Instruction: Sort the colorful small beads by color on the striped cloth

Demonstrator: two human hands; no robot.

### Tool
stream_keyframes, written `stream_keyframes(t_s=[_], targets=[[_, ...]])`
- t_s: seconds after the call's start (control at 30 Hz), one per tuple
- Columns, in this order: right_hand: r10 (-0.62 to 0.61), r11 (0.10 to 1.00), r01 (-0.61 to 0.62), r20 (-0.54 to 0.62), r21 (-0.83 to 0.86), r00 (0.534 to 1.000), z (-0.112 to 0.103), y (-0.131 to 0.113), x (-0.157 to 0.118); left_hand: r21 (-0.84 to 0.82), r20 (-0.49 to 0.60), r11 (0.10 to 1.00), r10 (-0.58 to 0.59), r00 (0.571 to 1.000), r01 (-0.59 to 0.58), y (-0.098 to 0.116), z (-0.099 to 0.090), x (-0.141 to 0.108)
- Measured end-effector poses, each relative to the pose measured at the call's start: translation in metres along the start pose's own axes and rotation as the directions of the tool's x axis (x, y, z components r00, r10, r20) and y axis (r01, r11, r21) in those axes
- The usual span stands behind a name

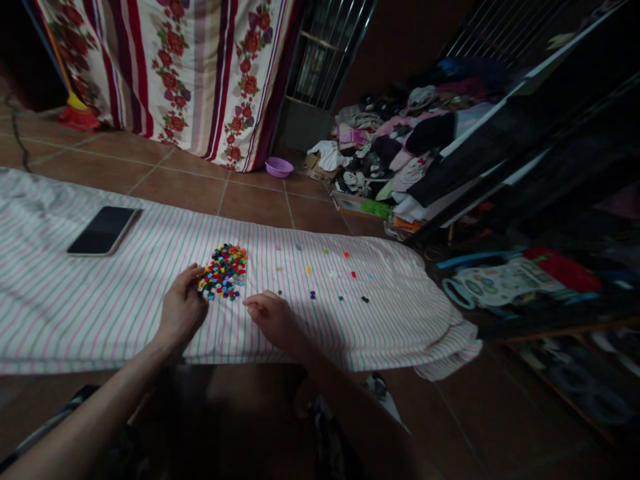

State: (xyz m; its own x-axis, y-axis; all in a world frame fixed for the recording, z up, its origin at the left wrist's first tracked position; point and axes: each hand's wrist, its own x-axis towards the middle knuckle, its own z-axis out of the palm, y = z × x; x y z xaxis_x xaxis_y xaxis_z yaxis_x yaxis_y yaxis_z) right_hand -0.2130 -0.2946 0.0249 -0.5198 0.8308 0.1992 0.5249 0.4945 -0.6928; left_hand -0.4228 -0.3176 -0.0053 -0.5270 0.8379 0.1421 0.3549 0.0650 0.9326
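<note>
A heap of small multicoloured beads (223, 272) lies on the striped cloth. My left hand (184, 303) rests against the heap's left edge, fingers apart and slightly bent, their tips at the beads. To the right of the heap is my right hand (273, 320), its fingers curled together; whatever may be between the fingertips is too small to make out. Beyond it, small beads lie spaced out in rows by colour, among them a yellow bead (308, 269), a red bead (353, 274), an orange bead (346, 255), dark blue beads (313, 295) and black beads (365, 299).
The striped cloth (135, 293) covers a long low surface. A phone (103, 231) lies on its left part. Behind, on the tiled floor, are a purple bowl (279, 167), a heap of clothes (380, 143) and a broom (79, 115). A floral curtain (200, 73) hangs behind.
</note>
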Motion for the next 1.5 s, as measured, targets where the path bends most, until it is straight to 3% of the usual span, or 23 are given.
stream_keyframes(t_s=[0.13, 0.33, 0.6, 0.77, 0.97, 1.23, 1.5], targets=[[0.060, 0.996, -0.065, -0.076, -0.067, 0.995, 0.026, -0.010, 0.014, -0.104, 0.035, 0.991, -0.080, 0.996, 0.083, 0.005, -0.003, 0.002], [0.065, 0.984, -0.091, -0.166, -0.153, 0.984, 0.048, -0.017, 0.023, -0.118, 0.041, 0.983, -0.139, 0.989, 0.143, 0.017, -0.008, 0.002], [0.118, 0.933, -0.179, -0.205, -0.311, 0.972, 0.062, -0.030, 0.028, -0.049, 0.048, 0.995, -0.081, 0.996, 0.083, 0.013, -0.007, 0.002], [0.099, 0.935, -0.183, -0.272, -0.303, 0.957, 0.069, -0.028, 0.026, -0.020, 0.052, 0.998, -0.065, 0.997, 0.066, 0.012, -0.005, 0.003], [0.115, 0.929, -0.191, -0.244, -0.317, 0.963, 0.070, -0.029, 0.023, -0.005, 0.049, 0.998, -0.060, 0.997, 0.061, 0.010, -0.002, 0.004], [0.104, 0.956, -0.177, -0.295, -0.233, 0.950, 0.070, -0.029, 0.022, -0.042, 0.059, 0.997, -0.065, 0.996, 0.068, 0.005, -0.004, 0.007], [0.113, 0.993, -0.111, -0.472, 0.032, 0.874, 0.068, -0.015, 0.017, -0.050, 0.055, 0.996, -0.076, 0.996, 0.079, 0.008, -0.006, 0.004]])
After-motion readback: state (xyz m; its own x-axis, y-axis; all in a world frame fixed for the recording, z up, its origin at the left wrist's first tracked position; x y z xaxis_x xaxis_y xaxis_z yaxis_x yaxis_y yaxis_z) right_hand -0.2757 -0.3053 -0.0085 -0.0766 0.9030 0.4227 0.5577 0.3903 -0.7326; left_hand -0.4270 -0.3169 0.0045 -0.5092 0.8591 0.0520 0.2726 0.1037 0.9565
